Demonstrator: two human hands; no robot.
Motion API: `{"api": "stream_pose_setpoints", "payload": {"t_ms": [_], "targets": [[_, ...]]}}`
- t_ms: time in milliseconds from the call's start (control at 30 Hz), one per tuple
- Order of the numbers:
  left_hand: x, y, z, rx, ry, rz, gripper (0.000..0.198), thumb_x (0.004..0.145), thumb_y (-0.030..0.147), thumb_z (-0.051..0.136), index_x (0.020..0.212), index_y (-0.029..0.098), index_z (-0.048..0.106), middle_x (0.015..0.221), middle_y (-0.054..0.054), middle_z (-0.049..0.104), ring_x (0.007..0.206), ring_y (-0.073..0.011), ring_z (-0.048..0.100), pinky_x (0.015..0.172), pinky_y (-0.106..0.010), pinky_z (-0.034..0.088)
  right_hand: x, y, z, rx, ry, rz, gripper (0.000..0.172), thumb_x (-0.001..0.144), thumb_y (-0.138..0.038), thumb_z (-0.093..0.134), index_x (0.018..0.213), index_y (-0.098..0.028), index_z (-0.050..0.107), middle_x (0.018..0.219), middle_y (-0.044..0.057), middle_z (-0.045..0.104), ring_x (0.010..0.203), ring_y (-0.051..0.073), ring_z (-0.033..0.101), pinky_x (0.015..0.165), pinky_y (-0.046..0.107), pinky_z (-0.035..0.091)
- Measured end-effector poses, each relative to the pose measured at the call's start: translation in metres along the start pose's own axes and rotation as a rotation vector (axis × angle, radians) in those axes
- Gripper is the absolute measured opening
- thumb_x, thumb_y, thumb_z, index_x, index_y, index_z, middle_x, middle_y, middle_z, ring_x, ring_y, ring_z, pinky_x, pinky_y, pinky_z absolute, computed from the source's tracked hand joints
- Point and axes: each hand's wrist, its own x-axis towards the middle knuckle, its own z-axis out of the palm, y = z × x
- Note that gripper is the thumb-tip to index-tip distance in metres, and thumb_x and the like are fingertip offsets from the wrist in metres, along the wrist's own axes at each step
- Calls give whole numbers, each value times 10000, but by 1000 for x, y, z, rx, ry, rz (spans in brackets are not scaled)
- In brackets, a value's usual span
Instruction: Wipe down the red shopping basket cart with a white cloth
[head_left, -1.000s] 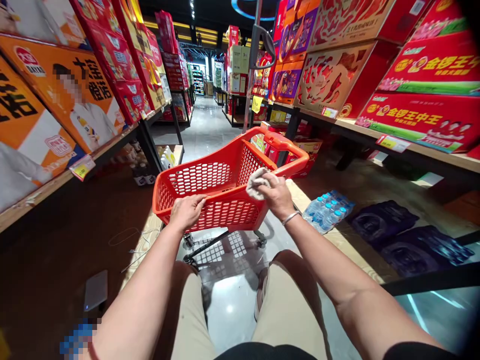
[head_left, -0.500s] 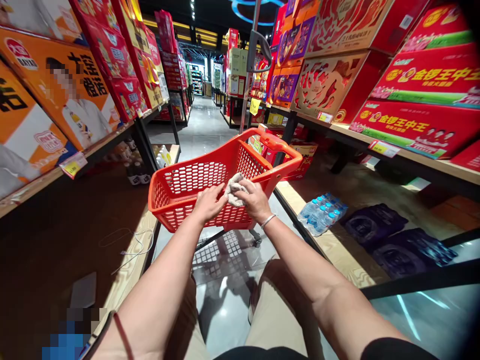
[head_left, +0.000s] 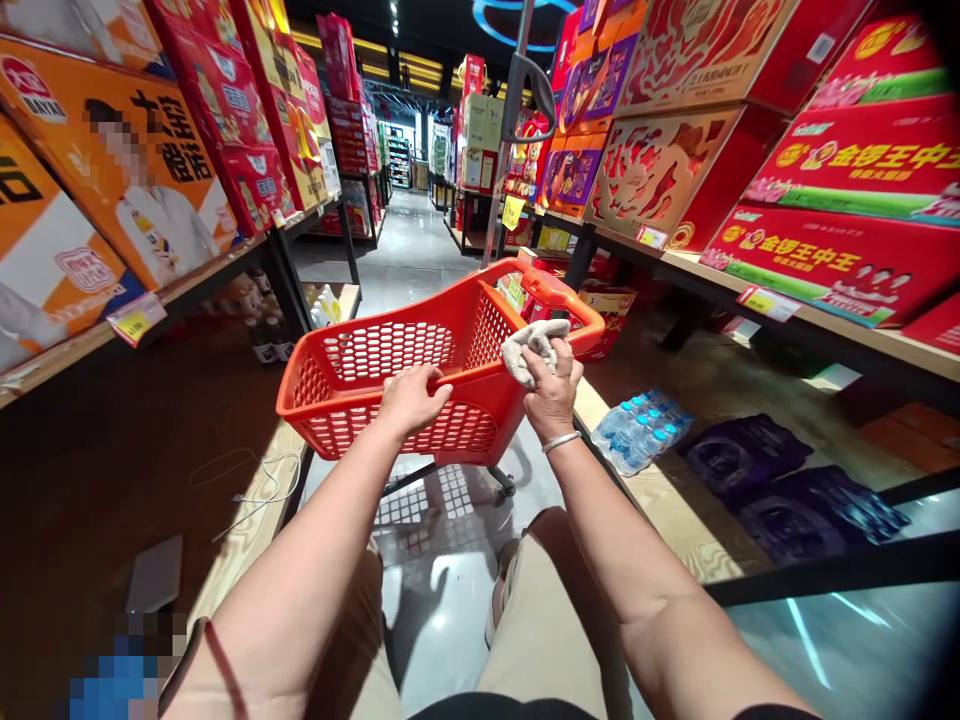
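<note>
Your legs: your beige trousers (head_left: 536, 620) fill the near centre, over a glossy floor (head_left: 442, 620) that bears the shadow of the cart's mesh.
Near left: a flat grey device (head_left: 155, 573) lies in shade, and beyond it a thin white cable (head_left: 238, 498) trails by the lower boards.
Your left hand (head_left: 412, 400): lies over the near rim of the cart, fingers bent across the edge, thumb apart; whether it grips the rim cannot be told.
Your right hand (head_left: 551, 390): clasps a bunched whitish cloth (head_left: 525, 350) in its fingers; a silvery bracelet (head_left: 561, 441) circles your wrist.
Cloth position: at the right end of the cart, against the rim, just left of the handle loop.
Cart (head_left: 476, 425): red, mesh-walled, standing crosswise in the aisle ahead of you, handle to the right.
Right, low: a wrapped pack of blue-capped bottles (head_left: 641, 430) sits on the lower boards; dark purple packs (head_left: 742, 450) lie right of it.
Left shelf: orange cartons (head_left: 157, 180) nearer, red packs (head_left: 232, 100) farther along.
Right shelf: red cartons (head_left: 817, 255) nearer, gold carved-pattern boxes (head_left: 652, 175) next.
Beyond the cart: a grey upright pole (head_left: 531, 100) with a looped grip, a yellow tag (head_left: 514, 212) near it.
Far: the aisle (head_left: 409, 215) runs between further stacked displays.
</note>
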Motion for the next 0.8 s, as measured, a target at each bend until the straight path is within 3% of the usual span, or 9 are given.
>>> {"api": "stream_pose_setpoints", "payload": {"t_ms": [133, 233, 467, 567, 667, 733, 800], "targets": [[9, 15, 9, -53, -24, 114, 474, 930, 369, 530, 1376, 234, 618, 1381, -74, 658, 1304, -277, 582, 1115, -431, 422, -13, -3, 13, 143, 58, -93, 524, 825, -48, 532, 1225, -317, 737, 1465, 56, 450, 1260, 267, 446, 1086, 440, 409], [13, 14, 17, -96, -9, 98, 433, 955, 375, 501, 1352, 267, 634, 1351, -56, 672, 1303, -278, 581, 1122, -480, 393, -28, -2, 25, 196, 35, -50, 540, 824, -42, 524, 1245, -316, 722, 1466, 72, 439, 1266, 274, 439, 1098, 452, 407], [16, 3, 21, -134, -17, 108, 417, 978, 345, 458, 1354, 267, 622, 1359, -63, 664, 1320, -263, 560, 1101, -488, 365, -115, -10, 75, 263, -184, 148, 603, 714, -1, 481, 1185, -277, 738, 1409, 98, 434, 1204, 269, 464, 1051, 459, 464], [15, 1, 20, -123, -22, 122, 425, 971, 325, 460, 1365, 275, 613, 1362, -61, 661, 1320, -263, 556, 1098, -486, 359, -135, -12, 80, 353, -225, 191, 584, 703, -17, 497, 1190, -247, 722, 1365, 108, 462, 1215, 263, 482, 1080, 472, 464], [13, -2, 21, -124, -5, 139, 423, 964, 315, 464, 1356, 284, 618, 1371, -52, 658, 1314, -259, 558, 1105, -475, 348, -117, -11, 69, 432, -92, 182, 526, 765, -84, 521, 1248, -213, 685, 1352, 130, 443, 1273, 272, 481, 1129, 494, 442], [11, -4, 21, -132, 12, 149, 417, 959, 313, 470, 1342, 276, 631, 1354, -53, 667, 1301, -258, 566, 1100, -468, 350, -91, -9, 58, 467, 44, 176, 515, 816, -139, 531, 1315, -195, 645, 1406, 149, 381, 1343, 288, 447, 1168, 507, 405], [9, -6, 21, -143, 24, 155, 412, 954, 311, 475, 1327, 265, 644, 1329, -56, 677, 1287, -261, 574, 1097, -472, 353, -65, -8, 49, 494, 94, 191, 517, 854, -190, 540, 1366, -218, 612, 1463, 147, 326, 1405, 312, 388, 1189, 539, 368]]}}
